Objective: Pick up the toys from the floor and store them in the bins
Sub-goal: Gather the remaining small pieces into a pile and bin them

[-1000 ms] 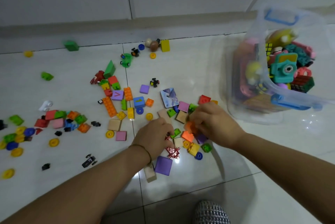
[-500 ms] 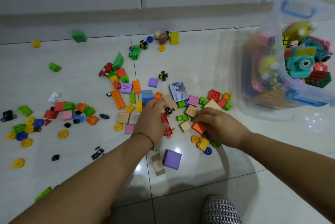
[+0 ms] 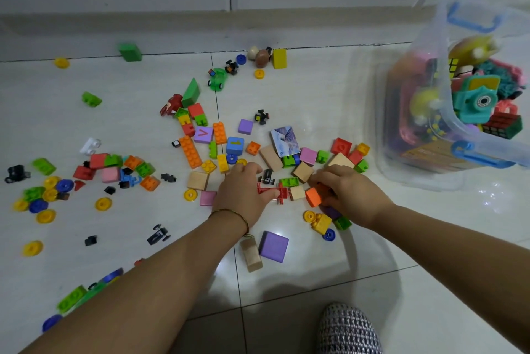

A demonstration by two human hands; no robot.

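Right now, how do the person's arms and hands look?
The left forearm and right forearm are bare, no sleeves in view. The left hand and right hand wear no gloves or visible rings. A thin reddish-gold cord bracelet circles the left wrist; the right wrist is bare.

The bin (image 3: 384, 153) stood on the floor (image 3: 315, 262) at the right, toys (image 3: 481, 100) in it. Left of it lay blocks (image 3: 190, 151); among them were the left hand (image 3: 242, 191) and the right hand (image 3: 351, 196), this one on 1 block (image 3: 313, 197).
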